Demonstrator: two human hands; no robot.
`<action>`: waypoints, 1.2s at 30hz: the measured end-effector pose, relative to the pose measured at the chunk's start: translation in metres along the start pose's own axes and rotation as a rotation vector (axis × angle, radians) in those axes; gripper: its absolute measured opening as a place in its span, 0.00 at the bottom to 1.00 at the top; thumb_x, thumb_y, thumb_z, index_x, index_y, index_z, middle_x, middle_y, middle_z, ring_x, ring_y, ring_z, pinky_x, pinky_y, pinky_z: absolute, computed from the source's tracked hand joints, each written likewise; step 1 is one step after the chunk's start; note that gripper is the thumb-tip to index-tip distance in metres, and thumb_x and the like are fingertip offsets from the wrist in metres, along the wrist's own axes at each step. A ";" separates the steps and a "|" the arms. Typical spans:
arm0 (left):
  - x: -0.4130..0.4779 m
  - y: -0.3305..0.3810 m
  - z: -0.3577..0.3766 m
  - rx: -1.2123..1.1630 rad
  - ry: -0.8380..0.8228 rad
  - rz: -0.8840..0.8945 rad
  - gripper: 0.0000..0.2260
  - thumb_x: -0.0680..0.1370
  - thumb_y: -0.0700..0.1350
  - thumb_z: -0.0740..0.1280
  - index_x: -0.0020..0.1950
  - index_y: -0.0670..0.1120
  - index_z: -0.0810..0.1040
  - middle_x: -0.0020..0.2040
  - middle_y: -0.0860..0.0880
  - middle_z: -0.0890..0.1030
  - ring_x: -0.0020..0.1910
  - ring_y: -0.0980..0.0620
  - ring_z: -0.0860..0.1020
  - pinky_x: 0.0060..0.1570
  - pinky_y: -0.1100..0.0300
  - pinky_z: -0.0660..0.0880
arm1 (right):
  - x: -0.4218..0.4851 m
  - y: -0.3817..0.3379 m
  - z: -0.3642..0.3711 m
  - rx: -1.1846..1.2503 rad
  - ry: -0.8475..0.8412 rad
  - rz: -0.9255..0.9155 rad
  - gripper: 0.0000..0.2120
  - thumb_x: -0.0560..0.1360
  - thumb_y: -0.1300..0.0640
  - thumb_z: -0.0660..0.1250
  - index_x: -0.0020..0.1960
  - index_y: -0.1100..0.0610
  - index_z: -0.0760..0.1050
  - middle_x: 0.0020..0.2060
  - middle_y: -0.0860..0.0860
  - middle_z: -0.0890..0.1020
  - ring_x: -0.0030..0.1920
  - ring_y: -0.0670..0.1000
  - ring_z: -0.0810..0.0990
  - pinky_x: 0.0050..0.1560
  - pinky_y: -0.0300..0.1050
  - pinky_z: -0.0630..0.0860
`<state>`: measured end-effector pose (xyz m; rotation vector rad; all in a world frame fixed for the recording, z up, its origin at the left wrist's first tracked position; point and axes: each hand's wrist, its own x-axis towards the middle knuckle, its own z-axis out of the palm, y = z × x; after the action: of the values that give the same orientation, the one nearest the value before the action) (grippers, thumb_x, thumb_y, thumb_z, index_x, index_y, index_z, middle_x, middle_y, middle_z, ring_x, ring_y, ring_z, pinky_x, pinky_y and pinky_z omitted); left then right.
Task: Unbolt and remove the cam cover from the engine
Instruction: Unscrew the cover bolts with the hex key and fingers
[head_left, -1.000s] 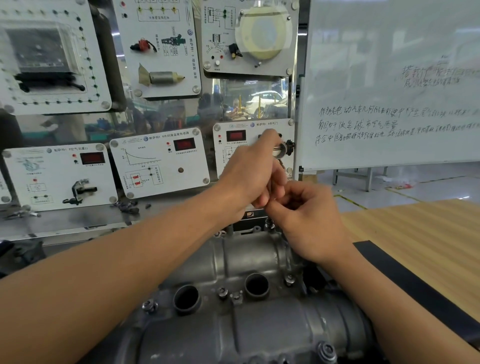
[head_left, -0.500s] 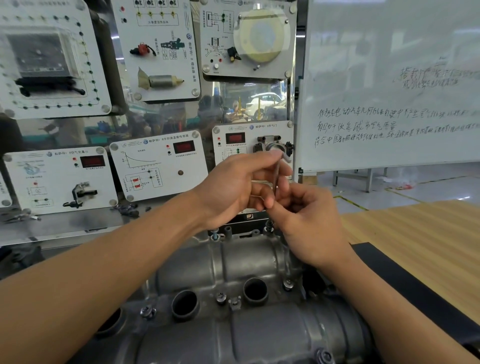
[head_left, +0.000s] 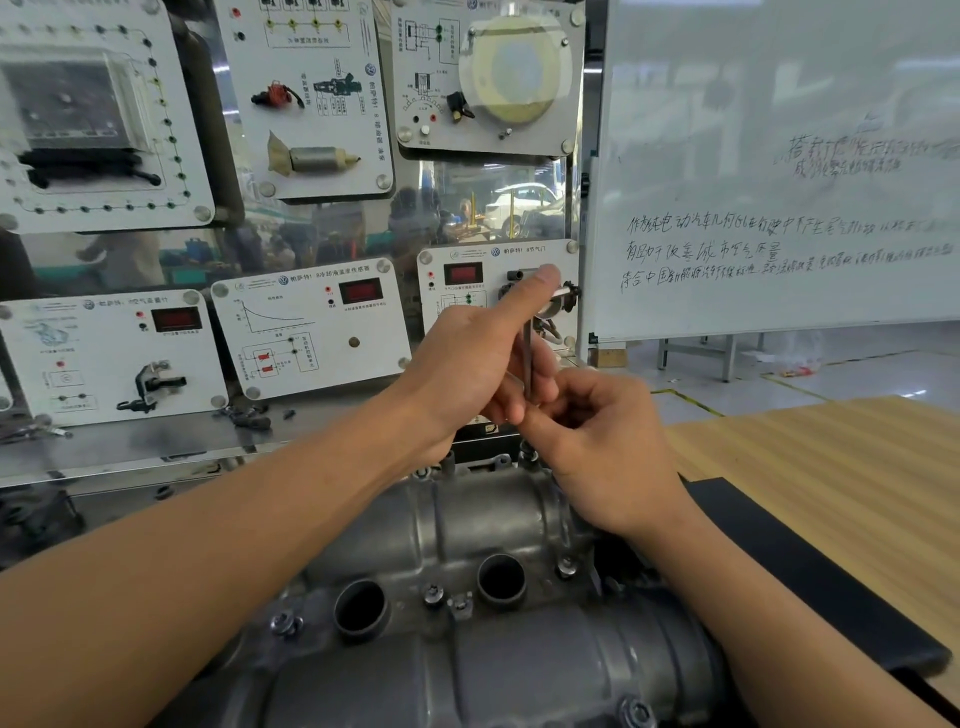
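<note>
The grey cast cam cover (head_left: 457, 525) fills the lower middle, with two round plug holes and several bolts along its edges. An L-shaped hex key (head_left: 528, 358) stands upright over a bolt (head_left: 527, 453) at the cover's far right corner. My left hand (head_left: 478, 358) grips the key's upper part, thumb on the short arm at the top. My right hand (head_left: 597, 441) pinches the key's lower shaft just above the bolt. The key's tip is hidden behind my fingers.
White training panels (head_left: 311, 327) with red displays stand right behind the engine. A whiteboard (head_left: 779, 171) is at the right. The engine sits on a black mat (head_left: 810, 571) on a wooden table (head_left: 857, 467). Another bolt (head_left: 284, 623) shows at the cover's near left.
My left hand has turned the hex key's top, its thumb rising to the short arm. The right hand stays pinched low on the shaft.
</note>
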<state>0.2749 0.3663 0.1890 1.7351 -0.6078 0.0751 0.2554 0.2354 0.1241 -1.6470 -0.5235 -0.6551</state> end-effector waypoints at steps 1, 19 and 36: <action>0.000 0.000 0.000 -0.003 -0.010 0.004 0.28 0.78 0.66 0.62 0.31 0.46 0.81 0.32 0.43 0.82 0.22 0.52 0.73 0.25 0.64 0.71 | 0.000 -0.001 0.000 0.002 0.000 0.002 0.10 0.74 0.64 0.73 0.34 0.58 0.78 0.24 0.47 0.75 0.25 0.43 0.69 0.27 0.35 0.66; 0.004 0.009 -0.018 -0.047 -0.243 0.246 0.10 0.83 0.41 0.63 0.61 0.50 0.80 0.43 0.47 0.85 0.25 0.54 0.74 0.29 0.64 0.72 | 0.001 0.001 0.000 -0.053 0.033 0.020 0.12 0.73 0.67 0.70 0.32 0.57 0.77 0.23 0.45 0.74 0.24 0.41 0.69 0.27 0.32 0.66; 0.007 -0.009 -0.036 0.222 -0.328 0.048 0.11 0.76 0.42 0.70 0.59 0.47 0.83 0.54 0.48 0.86 0.57 0.48 0.82 0.60 0.51 0.78 | 0.000 0.004 -0.001 0.003 0.070 -0.033 0.10 0.74 0.56 0.74 0.37 0.60 0.82 0.26 0.53 0.79 0.26 0.43 0.71 0.29 0.34 0.68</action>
<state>0.2939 0.3983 0.1932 1.9652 -0.9097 -0.1155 0.2584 0.2332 0.1214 -1.6096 -0.5012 -0.7334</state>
